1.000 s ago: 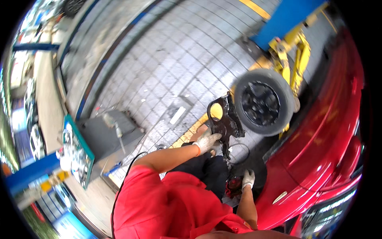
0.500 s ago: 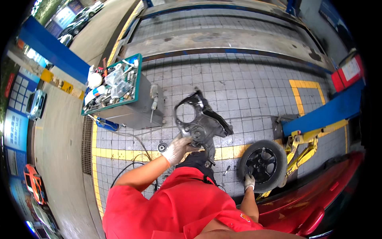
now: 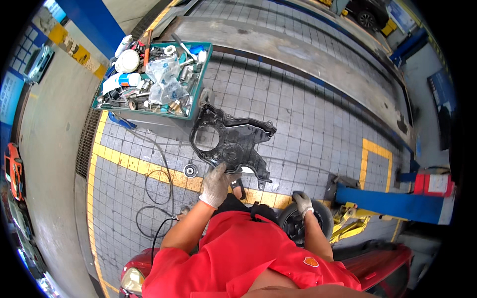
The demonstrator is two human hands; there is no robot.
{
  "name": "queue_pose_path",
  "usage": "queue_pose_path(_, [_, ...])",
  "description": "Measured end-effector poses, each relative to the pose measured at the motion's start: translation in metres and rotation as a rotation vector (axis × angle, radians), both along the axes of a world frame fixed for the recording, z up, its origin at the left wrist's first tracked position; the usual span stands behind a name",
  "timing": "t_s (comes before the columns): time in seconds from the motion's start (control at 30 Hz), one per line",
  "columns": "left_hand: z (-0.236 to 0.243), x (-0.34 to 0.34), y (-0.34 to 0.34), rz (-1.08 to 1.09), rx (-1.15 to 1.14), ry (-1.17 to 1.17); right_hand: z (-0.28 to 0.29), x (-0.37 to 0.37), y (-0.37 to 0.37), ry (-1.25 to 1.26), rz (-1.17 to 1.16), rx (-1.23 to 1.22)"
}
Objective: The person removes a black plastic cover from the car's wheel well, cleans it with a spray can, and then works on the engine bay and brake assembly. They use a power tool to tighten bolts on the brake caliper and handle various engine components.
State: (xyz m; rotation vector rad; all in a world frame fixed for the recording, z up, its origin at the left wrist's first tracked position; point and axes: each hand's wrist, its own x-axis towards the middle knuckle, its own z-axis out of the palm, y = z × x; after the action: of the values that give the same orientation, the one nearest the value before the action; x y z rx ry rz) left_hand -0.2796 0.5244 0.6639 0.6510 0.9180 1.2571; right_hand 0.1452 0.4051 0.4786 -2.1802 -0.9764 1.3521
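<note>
My gloved left hand (image 3: 215, 184) is closed on the lower edge of a black moulded cover (image 3: 231, 149) with a large round opening, held out in front of me. My gloved right hand (image 3: 302, 201) hangs just over a black-rimmed wheel (image 3: 303, 223), its fingers loosely bent and nothing visible in them. A small round pulley (image 3: 190, 171) lies on the tiled floor left of the cover. Beyond the cover is a grey cart (image 3: 169, 128) topped by a green-rimmed tray (image 3: 154, 115) of tools, bags, bottles and metal parts.
A long ramp (image 3: 298, 59) crosses the back. At right are a blue lift post (image 3: 387, 201) with a red box (image 3: 430, 185) and a yellow lift arm (image 3: 348, 218). A red car (image 3: 367, 268) is close behind me. Hoses (image 3: 164, 193) lie on the floor at left.
The view has swung rightward, bringing the tray nearer and the red car behind me. My left hand has raised the cover; my right hand has come up toward the top of the wheel.
</note>
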Motion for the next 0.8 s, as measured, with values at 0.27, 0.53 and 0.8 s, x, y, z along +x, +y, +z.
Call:
queue_pose_path(0.27, [-0.042,-0.024,0.036,0.002,0.323,0.784,0.217,-0.156,0.193,0.949,0.186,-0.101])
queue_pose_path(0.53, [-0.017,-0.041,0.064,0.102,0.464,1.201,0.236,-0.191,0.268,0.545,0.828,0.082])
queue_pose_path(0.8, [-0.021,0.018,0.142,0.562,-0.062,-0.082,0.177,-0.154,0.386,0.888,0.872,-0.094])
